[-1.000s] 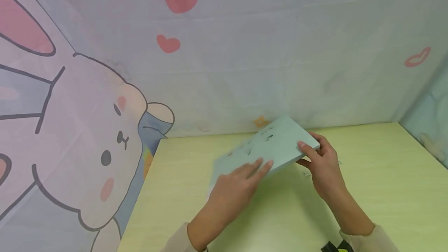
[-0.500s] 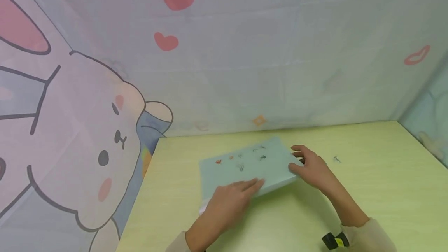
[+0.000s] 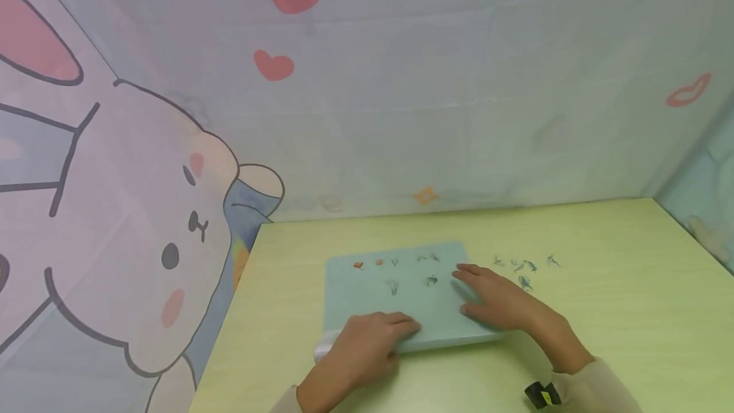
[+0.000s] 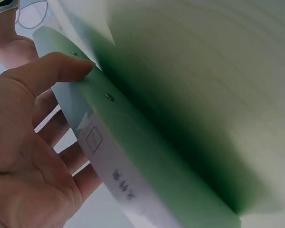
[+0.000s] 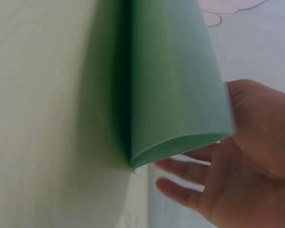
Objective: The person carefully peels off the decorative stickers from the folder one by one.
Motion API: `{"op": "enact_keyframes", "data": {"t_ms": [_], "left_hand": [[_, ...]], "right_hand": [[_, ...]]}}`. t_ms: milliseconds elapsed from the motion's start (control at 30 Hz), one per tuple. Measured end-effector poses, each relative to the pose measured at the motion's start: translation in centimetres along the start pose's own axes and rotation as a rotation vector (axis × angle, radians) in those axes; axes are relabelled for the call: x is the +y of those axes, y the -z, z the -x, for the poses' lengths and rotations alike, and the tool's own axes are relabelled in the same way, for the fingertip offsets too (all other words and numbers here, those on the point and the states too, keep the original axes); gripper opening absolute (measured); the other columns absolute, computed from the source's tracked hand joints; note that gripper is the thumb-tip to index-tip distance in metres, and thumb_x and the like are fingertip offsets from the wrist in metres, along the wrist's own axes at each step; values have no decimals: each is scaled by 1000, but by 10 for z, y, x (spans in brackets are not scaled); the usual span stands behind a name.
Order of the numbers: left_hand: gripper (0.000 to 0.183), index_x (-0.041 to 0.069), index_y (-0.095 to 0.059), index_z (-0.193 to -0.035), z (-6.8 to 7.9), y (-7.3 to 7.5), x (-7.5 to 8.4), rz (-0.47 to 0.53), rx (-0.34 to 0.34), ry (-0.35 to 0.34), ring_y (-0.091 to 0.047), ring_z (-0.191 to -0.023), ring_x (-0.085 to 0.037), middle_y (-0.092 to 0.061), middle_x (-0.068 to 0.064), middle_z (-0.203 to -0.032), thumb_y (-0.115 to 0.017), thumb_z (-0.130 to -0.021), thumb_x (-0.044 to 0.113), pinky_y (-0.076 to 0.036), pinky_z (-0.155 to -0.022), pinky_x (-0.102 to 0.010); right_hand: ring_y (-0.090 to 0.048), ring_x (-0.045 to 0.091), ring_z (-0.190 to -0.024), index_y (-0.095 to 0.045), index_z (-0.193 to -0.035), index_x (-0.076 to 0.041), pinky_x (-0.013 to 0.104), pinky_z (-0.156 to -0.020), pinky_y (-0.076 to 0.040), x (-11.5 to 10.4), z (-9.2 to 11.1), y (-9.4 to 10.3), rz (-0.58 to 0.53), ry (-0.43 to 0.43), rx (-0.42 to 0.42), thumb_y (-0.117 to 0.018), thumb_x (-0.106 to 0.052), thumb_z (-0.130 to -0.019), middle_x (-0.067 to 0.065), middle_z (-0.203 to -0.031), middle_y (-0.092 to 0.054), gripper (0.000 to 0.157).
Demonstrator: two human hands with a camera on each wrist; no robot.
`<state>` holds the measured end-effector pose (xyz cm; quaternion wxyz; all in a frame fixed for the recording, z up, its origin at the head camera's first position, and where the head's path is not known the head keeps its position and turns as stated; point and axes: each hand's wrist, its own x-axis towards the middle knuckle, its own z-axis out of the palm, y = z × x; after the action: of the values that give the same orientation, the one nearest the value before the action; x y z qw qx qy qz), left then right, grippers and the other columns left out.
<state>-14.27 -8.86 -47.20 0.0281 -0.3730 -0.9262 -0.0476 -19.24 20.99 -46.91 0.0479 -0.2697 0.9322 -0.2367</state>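
A pale green ring-binder-like folder [image 3: 361, 292] lies on the table, its spine towards the person. Several small orange and dark plant- or insect-like motifs show on its cover. In the left wrist view the spine [image 4: 147, 152] has metal rivets and a white label. My left hand [image 3: 367, 343] has its fingers over the cover near the front edge, its thumb on the spine. My right hand [image 3: 499, 298] touches the cover's right edge with extended fingers. In the right wrist view the folder's end [image 5: 180, 145] shows a hollow gap, with the fingers spread behind it.
Several small dark bluish motifs [image 3: 524, 266] show on the light yellow-green table [image 3: 631, 298] right of the folder. A cloth backdrop [image 3: 401, 113] with hearts and a cartoon rabbit stands behind and left of the table. A black and yellow device [image 3: 541, 395] sits at my right wrist.
The folder has come down from a tilted, raised position to lie on the table. My right hand has loosened its grip and moved left and down. The motifs at right have been uncovered.
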Motion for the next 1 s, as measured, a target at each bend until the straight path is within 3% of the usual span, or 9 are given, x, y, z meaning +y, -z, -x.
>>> {"op": "enact_keyframes", "data": {"t_ms": [133,300,467,600,733,833,933,1000], "left_hand": [[57,33,-70,-139,3,0,1,-8,-54,30,-69,-115,-12,-66,16,-138,-81,-87,16,-58,-79,-35],[60,36,-67,-143,7,1,4,-37,-104,56,-68,-116,-16,-66,9,-139,-86,-87,20,-59,-77,-37],[61,31,-67,-142,14,0,5,-97,-64,76,-68,-118,-18,-68,4,-136,-86,-86,13,-60,-81,-39],[60,29,-65,-144,20,-2,4,-152,-45,100,-64,-127,-20,-67,-2,-140,-81,-89,11,-59,-92,-44],[61,26,-60,-152,21,3,1,-51,-133,138,-55,-141,-20,-60,-5,-150,-74,-93,15,-53,-105,-51],[57,18,-54,-156,17,9,-1,69,-178,195,-52,-145,-22,-58,-7,-154,-65,-100,23,-48,-110,-53],[56,10,-52,-157,13,12,1,100,-153,262,-55,-142,-26,-60,-11,-151,-56,-109,38,-48,-110,-53],[63,5,-52,-155,11,11,4,107,-127,313,-56,-140,-30,-61,-16,-149,-56,-109,47,-49,-108,-54]], "right_hand": [[-45,50,-145,-49,-153,6,64,-113,-40,4,1,-4,-35,52,-24,-70,-31,-103,28,-160,-45,67],[-43,51,-145,-47,-154,8,65,-114,-38,5,3,-8,-40,47,-68,-70,-36,-102,28,-161,-43,72],[-45,52,-143,-52,-150,9,64,-113,-39,0,1,-11,-12,62,-87,-72,-34,-101,29,-157,-48,68],[-54,49,-134,-60,-144,5,60,-108,-45,-9,0,-15,50,75,-78,-74,-31,-99,26,-147,-59,60],[-63,38,-110,-67,-135,0,53,-92,-53,-24,2,-17,119,56,-64,-78,-30,-95,16,-127,-71,50],[-61,30,-90,-71,-114,-6,48,-76,-52,-36,4,-19,179,45,-59,-80,-32,-93,8,-104,-70,34],[-58,26,-80,-65,-94,-11,47,-69,-49,-47,5,-22,214,45,-58,-82,-32,-90,3,-88,-61,27],[-56,23,-78,-64,-90,-12,45,-69,-49,-53,6,-23,203,35,-77,-82,-32,-91,1,-86,-59,27]]}}
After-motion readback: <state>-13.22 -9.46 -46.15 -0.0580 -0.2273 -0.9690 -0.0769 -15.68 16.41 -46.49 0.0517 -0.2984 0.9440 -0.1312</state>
